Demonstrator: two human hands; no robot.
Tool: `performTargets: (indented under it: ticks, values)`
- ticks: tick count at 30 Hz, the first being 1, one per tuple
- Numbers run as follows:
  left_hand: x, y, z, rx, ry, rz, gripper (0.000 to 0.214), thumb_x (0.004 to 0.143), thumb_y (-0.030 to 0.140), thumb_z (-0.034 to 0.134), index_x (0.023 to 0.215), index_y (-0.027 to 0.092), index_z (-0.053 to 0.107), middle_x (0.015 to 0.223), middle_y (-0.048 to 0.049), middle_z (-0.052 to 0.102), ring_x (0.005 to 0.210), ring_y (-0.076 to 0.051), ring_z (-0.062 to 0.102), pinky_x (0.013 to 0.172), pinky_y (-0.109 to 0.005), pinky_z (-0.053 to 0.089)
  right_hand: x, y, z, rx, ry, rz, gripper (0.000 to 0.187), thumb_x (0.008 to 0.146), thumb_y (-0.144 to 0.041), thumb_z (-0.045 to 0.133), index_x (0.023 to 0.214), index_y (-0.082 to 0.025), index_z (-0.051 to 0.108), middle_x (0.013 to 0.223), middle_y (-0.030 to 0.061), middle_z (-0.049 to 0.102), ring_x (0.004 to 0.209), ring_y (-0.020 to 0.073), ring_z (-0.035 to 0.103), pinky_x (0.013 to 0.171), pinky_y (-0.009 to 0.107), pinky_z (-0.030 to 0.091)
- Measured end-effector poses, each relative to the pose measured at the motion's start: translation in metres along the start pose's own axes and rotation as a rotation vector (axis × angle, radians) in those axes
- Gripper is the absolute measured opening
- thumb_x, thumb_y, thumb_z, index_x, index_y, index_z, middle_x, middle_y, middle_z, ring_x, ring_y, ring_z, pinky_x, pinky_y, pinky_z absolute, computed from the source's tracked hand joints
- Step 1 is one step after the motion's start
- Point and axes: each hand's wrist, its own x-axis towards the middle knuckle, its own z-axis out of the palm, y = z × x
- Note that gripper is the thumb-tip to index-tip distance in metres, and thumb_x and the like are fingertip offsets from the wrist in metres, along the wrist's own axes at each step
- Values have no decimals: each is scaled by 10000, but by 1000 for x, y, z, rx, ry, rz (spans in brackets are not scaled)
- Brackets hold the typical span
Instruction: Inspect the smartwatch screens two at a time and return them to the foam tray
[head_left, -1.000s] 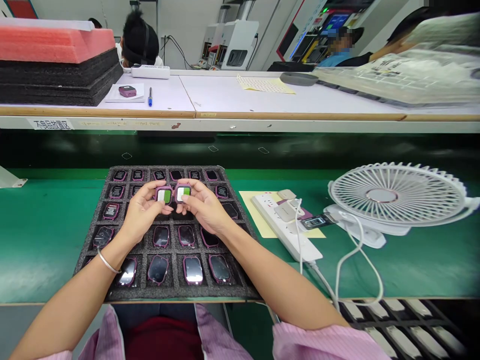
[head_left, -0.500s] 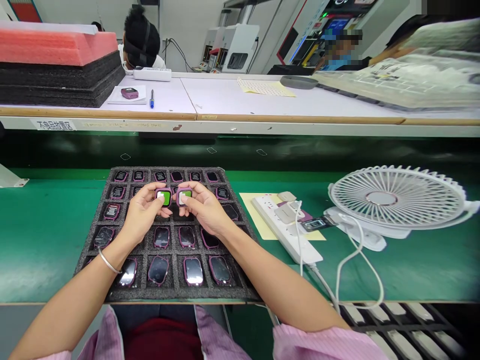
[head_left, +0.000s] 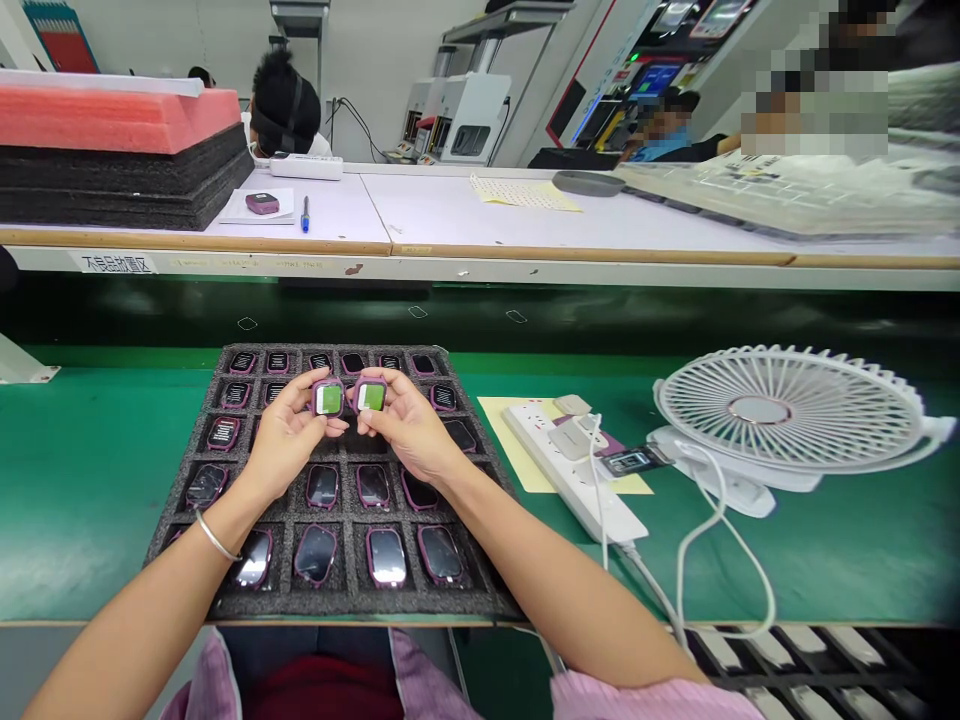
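My left hand (head_left: 289, 435) is closed round the edge of a purple-framed smartwatch (head_left: 328, 399) without a strap. Its screen is lit green and white. Beside it, my right hand (head_left: 412, 425) grips a second purple smartwatch (head_left: 370, 396), lit in the same two colours. Both are held over a dark foam tray (head_left: 330, 603) with square compartments. Several more purple watches lie face up in it; those in the far rows show text, while nearer ones such as this watch (head_left: 386, 556) have dark, shiny screens. My hands and forearms hide some compartments.
To the right are a white power strip (head_left: 577, 480) with chargers and cables, and a white fan (head_left: 795, 410). The raised shelf (head_left: 450, 225) at the back holds foam sheets (head_left: 120, 185), a pen (head_left: 305, 215) and another watch (head_left: 262, 204). People sit beyond it.
My thumbs have moved down off the two screens to the lower edges, so more of the green and white displays shows. The view has tilted slightly upward.
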Motion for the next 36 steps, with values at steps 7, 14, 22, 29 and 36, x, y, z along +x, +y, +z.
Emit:
performTargets:
  ticks: [7,14,22,29,36]
  values:
    - [-1,1,1,-34,-14,-47,630,691,115,648,1306,187,532,1217,-93,658,787,-156,742,843,-345,619,-1,-2,2,10,14,-19,540,651,-181,772,1129,-271,537,1005,14,648,669,122,562,627,282,518]
    - [-2,2,2,-24,-14,-54,498,731,184,684,1210,182,548,1073,-58,696,713,-152,742,784,-347,639,-1,-2,3,6,29,-18,475,682,-235,796,1085,-252,546,914,1,653,642,111,526,554,243,454]
    - [-2,3,2,-5,-7,-75,323,796,311,670,1072,188,554,894,0,680,587,-145,724,597,-278,637,-1,-1,2,14,31,6,336,767,-348,748,1011,-213,560,801,-13,669,507,65,469,475,215,376]
    - [-3,4,1,50,-17,-67,289,826,409,645,983,182,561,751,46,619,499,-138,692,492,-243,596,-1,-4,2,4,48,6,306,784,-393,730,954,-200,565,726,-19,669,475,67,467,422,192,331]
    - [-3,6,2,55,-10,-95,334,868,489,568,958,168,579,699,25,630,474,-153,682,433,-223,542,-1,-5,3,52,66,8,308,815,-482,685,878,-199,583,692,-4,670,462,82,473,403,198,337]
